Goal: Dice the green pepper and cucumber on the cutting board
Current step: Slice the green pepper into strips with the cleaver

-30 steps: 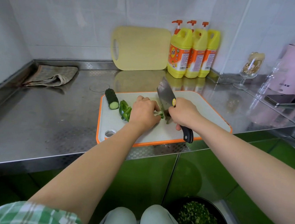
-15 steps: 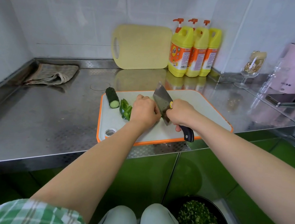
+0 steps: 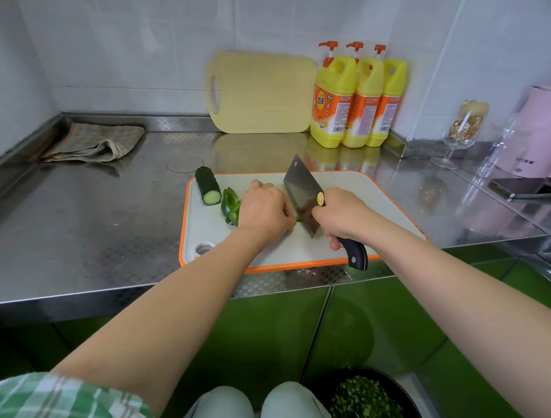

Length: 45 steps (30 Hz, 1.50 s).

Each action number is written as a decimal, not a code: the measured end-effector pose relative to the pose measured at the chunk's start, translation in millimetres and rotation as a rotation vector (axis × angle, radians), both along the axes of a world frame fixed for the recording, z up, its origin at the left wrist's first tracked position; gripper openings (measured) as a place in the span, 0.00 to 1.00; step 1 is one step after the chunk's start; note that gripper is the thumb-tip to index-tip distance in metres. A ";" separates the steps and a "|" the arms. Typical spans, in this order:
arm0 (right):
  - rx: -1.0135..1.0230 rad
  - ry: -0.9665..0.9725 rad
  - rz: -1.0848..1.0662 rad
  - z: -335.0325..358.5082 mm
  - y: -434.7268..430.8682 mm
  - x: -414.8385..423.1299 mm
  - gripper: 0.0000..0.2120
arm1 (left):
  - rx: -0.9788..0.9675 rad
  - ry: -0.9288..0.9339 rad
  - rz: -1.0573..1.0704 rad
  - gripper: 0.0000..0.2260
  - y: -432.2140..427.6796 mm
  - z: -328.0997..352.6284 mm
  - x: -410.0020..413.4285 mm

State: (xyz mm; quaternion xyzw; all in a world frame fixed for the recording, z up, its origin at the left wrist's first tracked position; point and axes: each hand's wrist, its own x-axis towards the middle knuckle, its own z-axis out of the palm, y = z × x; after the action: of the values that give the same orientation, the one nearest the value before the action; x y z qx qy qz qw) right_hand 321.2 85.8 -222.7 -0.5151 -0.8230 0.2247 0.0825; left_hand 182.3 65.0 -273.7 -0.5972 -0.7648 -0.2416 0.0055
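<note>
On white orange-rimmed cutting board (image 3: 355, 190) | left hand (image 3: 265, 207) curled over green pepper strips (image 3: 231, 205) | right hand (image 3: 344, 213) grips black-handled steel cleaver (image 3: 300, 191) | dark cucumber stub (image 3: 208, 185) far-left

Steel everywhere: the countertop (image 3: 94, 222) gleams, mirror-smooth at the far side, stamped with a fine checker pattern in patches. On it sits the cutting board (image 3: 355, 190), matt white plastic rimmed in orange. The cleaver (image 3: 300, 191) flashes bright polished metal, and its handle (image 3: 355, 254) is dark and glossy. The cucumber (image 3: 206, 182) has rough, bumpy skin, while the green pepper (image 3: 231, 207) strips are shiny. Far left lies a rumpled woven cloth (image 3: 96, 143). Against the glossy wall tiles (image 3: 149, 39) lean a matt pale-yellow board (image 3: 263, 94) and slick yellow plastic bottles (image 3: 332, 102). Below, high-gloss green cabinet fronts (image 3: 270, 328).
</note>
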 end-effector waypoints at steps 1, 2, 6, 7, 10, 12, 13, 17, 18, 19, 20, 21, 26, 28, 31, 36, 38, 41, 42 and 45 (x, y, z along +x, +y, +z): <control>-0.001 -0.004 0.003 -0.6 -0.4 -0.2 0.07 | 0.001 0.003 0.002 0.07 -0.3 0.3 0.4; -0.003 -0.007 0.003 -0.8 -0.7 -0.8 0.08 | 0.003 0.006 0.003 0.07 -0.2 0.4 0.7; -0.011 -0.037 -0.010 -3.4 0.6 -5.4 0.08 | 0.007 -0.005 -0.007 0.06 0.1 0.0 1.4; -0.012 -0.040 -0.018 -4.3 1.7 -7.4 0.08 | 0.009 -0.010 -0.012 0.06 0.0 -0.1 1.3; -0.023 -0.011 -0.054 -7.3 8.8 -12.0 0.08 | 0.001 -0.011 -0.024 0.06 -0.6 0.6 0.2; -0.010 0.027 -0.087 -10.0 15.1 -10.1 0.07 | -0.013 0.012 -0.047 0.06 -2.2 1.6 -1.2; 0.005 0.054 -0.106 -11.2 17.9 -7.0 0.07 | -0.010 0.030 -0.061 0.07 -3.7 2.2 -2.1; -0.011 0.196 -0.120 -6.2 22.8 5.4 0.12 | 0.103 0.099 -0.052 0.08 -7.7 5.6 -11.0; -0.032 0.215 -0.108 -3.5 21.3 6.4 0.13 | 0.124 0.101 -0.037 0.09 -7.9 6.6 -13.0; -0.055 0.225 -0.095 -1.6 18.3 6.2 0.13 | 0.132 0.099 -0.024 0.09 -8.2 7.6 -14.3; -0.080 0.228 -0.080 -1.3 14.4 4.7 0.12 | 0.132 0.098 -0.016 0.09 -8.8 8.5 -14.8; -0.107 0.224 -0.066 -2.6 10.2 2.3 0.11 | 0.127 0.102 -0.011 0.09 -9.5 9.2 -14.5; -0.177 0.206 -0.053 -11.3 2.4 0.9 0.06 | 0.056 0.115 -0.032 0.09 -14.8 7.7 -11.7; -0.218 0.220 -0.070 -10.3 7.6 8.9 0.04 | 0.020 0.095 -0.052 0.10 -15.7 7.1 -12.1; -0.222 0.202 -0.091 -7.8 16.3 21.1 0.04 | -0.020 0.070 -0.075 0.10 -15.1 10.1 -12.0; -0.112 0.188 -0.187 -7.5 33.2 40.2 0.09 | -0.048 0.064 -0.078 0.10 -13.7 15.3 -11.1; -0.090 0.213 -0.165 -7.9 34.3 42.5 0.09 | -0.039 0.075 -0.073 0.10 -12.8 15.2 -10.5; -0.148 0.232 -0.039 -5.3 27.4 37.1 0.07 | -0.005 0.099 -0.040 0.11 -9.9 12.9 -8.7; -0.179 0.219 -0.007 -4.5 25.2 35.4 0.06 | 0.005 0.113 -0.024 0.11 -9.0 11.8 -7.9; -0.249 0.218 -0.024 -7.4 30.1 38.2 0.07 | 0.014 0.150 -0.009 0.10 -7.7 9.2 -7.2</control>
State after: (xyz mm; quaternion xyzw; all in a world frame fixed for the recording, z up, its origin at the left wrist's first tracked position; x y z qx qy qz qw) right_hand 359.4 115.9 -230.1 -0.5040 -0.7687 0.3783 0.1095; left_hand 175.1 57.3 -264.5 -0.6168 -0.7581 -0.2014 0.0657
